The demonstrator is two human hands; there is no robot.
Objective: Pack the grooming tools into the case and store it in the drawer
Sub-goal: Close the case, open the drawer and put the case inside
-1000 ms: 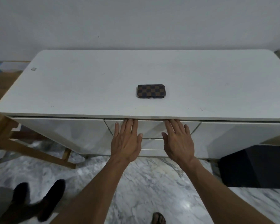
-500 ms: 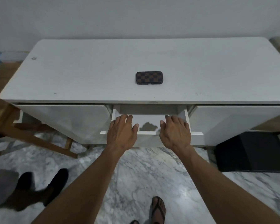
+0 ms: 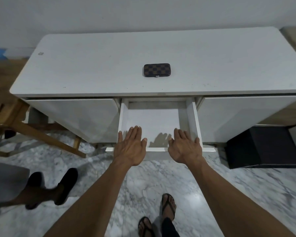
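drawer (image 3: 158,124) pulled further out, flat hands, checkered rounded case (image 3: 157,70) atop

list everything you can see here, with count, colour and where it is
case: 1, brown and black checked, shut, lying flat mid-top of the cabinet
cabinet: 1, white, against the wall
drawer: 1, white, middle of the cabinet, pulled open, nothing seen inside
wooden frame: 1, light brown, on the floor at left
black box: 1, on the floor at right
floor: grey-white marble
second person's shoes: 2, black, lower left
sandalled feet: 2, dark sandals, bottom centre
left hand: 1, fingers straight, over the drawer's front edge at left
right hand: 1, fingers straight, over the front edge at right
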